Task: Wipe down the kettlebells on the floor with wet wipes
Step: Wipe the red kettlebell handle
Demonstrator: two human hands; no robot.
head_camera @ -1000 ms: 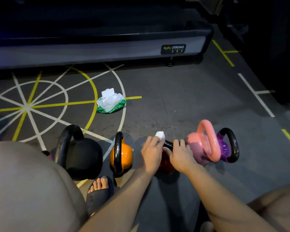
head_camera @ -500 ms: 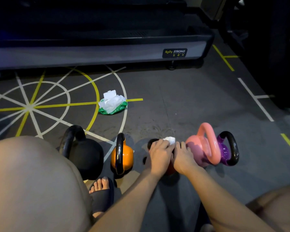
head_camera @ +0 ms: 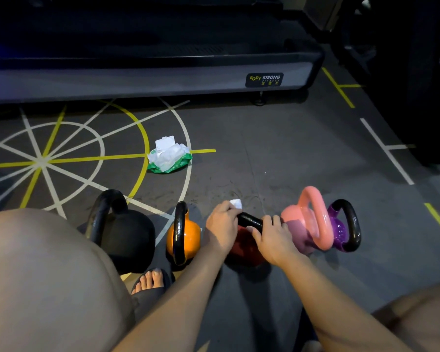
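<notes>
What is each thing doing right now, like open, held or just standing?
red kettlebell: upright, handle held
wipe: bunched in the left hand, on that handle
right hand: grips the handle
wet wipes pack: lid open, wipes poking out
black kettlebell: upright, not held
orange kettlebell: upright, not held
pink kettlebell: upright, not held
purple kettlebell: upright, not held

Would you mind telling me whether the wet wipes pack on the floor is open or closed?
Open: the wet wipes pack has its white lid flipped up, contents bulging out.
</notes>
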